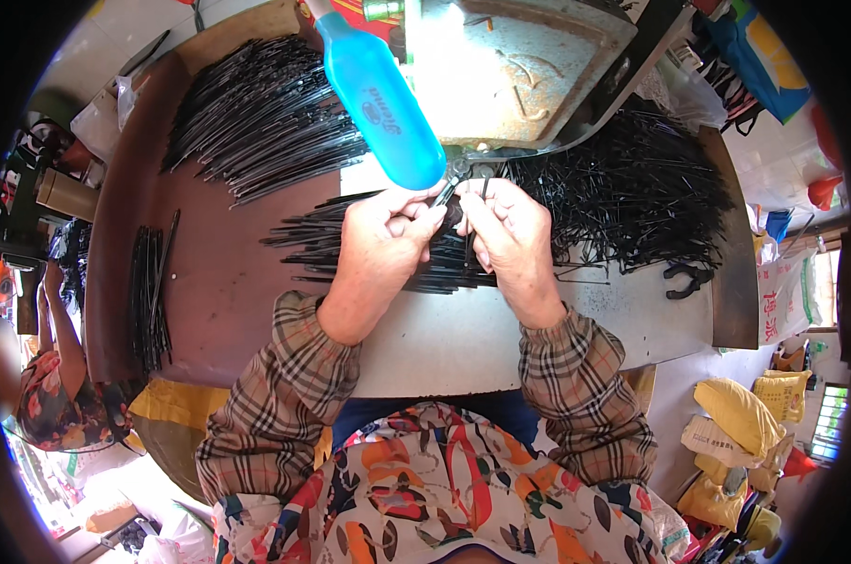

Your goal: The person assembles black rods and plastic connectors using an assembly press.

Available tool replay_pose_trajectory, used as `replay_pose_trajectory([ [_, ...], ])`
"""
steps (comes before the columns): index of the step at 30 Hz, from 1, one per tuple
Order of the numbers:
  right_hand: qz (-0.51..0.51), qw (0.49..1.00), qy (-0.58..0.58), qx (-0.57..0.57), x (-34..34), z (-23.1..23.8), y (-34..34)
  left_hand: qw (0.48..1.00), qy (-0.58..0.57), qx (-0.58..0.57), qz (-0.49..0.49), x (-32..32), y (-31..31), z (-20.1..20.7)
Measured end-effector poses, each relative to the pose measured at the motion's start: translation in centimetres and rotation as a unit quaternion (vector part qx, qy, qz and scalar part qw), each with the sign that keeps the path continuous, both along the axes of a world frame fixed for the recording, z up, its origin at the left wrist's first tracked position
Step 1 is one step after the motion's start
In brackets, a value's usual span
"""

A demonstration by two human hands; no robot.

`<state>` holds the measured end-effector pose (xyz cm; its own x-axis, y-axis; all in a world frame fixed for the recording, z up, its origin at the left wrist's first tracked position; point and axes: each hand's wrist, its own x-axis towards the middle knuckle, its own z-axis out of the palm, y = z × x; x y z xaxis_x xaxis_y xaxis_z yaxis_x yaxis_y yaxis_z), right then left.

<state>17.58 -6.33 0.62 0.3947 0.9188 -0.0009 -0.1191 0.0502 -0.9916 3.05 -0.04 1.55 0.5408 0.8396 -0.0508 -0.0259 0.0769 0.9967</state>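
Nearest, plaid sleeves point(580, 371) cover both forearms. The left hand point(380, 242) pinches a slim dark piece point(447, 193) between thumb and fingers; the right hand point(512, 233) narrowly grips a thin black rod point(484, 188) just beside it. Beneath the hands lies a bunch of black rods point(327, 235) on the worktable point(406, 343). A black-handled hand tool point(687, 280) rests at right. Farther off, a blue bottle point(383, 103) fronts a worn metal housing point(566, 61), with rod heaps point(265, 103) either side.

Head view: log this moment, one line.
left hand: pinching dark piece | right hand: pinching thin rod | black rods: on table | pliers: at right
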Motion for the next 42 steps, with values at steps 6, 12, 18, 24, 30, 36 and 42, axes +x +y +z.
replay_pose_trajectory([
  [6, 0.001, 0.999, 0.029, 0.017, 0.3, 0.3, 0.9, 0.999, 0.022, 0.025, 0.031, 0.7, 0.9, 0.0],
  [12, 0.009, 1.000, 0.005, 0.016, 0.7, -0.1, 1.3, 0.943, 0.045, 0.314, 0.099, 1.5, 0.8, -1.3],
  [18, 0.035, 0.992, 0.118, 0.005, 1.0, 0.1, 1.2, 0.848, 0.161, 0.497, 0.087, 1.5, -0.4, 0.2],
  [24, 0.034, 0.982, 0.188, 0.003, 0.3, 0.1, 1.3, 0.862, 0.131, 0.480, 0.097, 1.6, -0.1, -0.7],
  [30, 0.029, 0.993, 0.112, 0.000, 0.7, -0.1, 1.3, 0.834, 0.242, 0.491, 0.073, 1.8, -0.5, 0.0],
  [36, 0.033, 0.995, 0.093, -0.010, 0.8, 0.2, 1.4, 0.833, 0.219, 0.503, 0.080, 1.7, -0.3, 0.0],
  [42, 0.069, 0.997, 0.005, -0.035, 2.0, 1.3, 0.8, 0.767, 0.275, 0.578, 0.040, 1.3, -0.4, 0.2],
])
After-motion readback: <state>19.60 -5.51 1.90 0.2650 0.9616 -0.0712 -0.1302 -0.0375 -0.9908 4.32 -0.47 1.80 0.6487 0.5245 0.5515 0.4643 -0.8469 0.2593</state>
